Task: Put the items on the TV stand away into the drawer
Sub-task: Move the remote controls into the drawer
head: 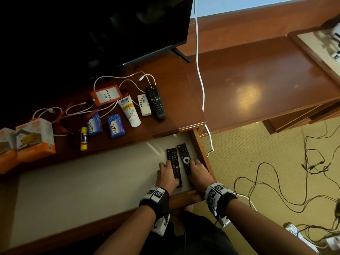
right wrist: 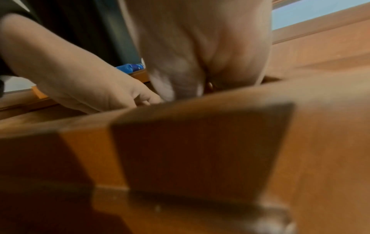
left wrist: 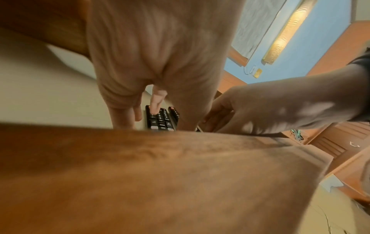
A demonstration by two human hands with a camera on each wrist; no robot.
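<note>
The drawer (head: 92, 181) is pulled out, and two black remotes lie side by side at its right end. My left hand (head: 165, 173) grips the left remote (head: 172, 159), fingers along its left side and one finger (left wrist: 157, 101) on its buttons (left wrist: 160, 121). My right hand (head: 199, 172) curls round the lower end of the right remote (head: 184, 153), close to the drawer's right wall. On the TV stand lie a black remote (head: 156, 102), a white remote (head: 144, 105), a cream tube (head: 129, 111), two blue soap bars (head: 116, 126), a glue stick (head: 84, 138) and a red badge holder (head: 106, 95).
White cables (head: 110, 78) loop among the items in front of the TV (head: 110, 24). Orange boxes (head: 35, 138) stand at the stand's left end. A white cord (head: 200, 80) hangs past the drawer's right side. Dark cables (head: 276, 190) trail over the carpet.
</note>
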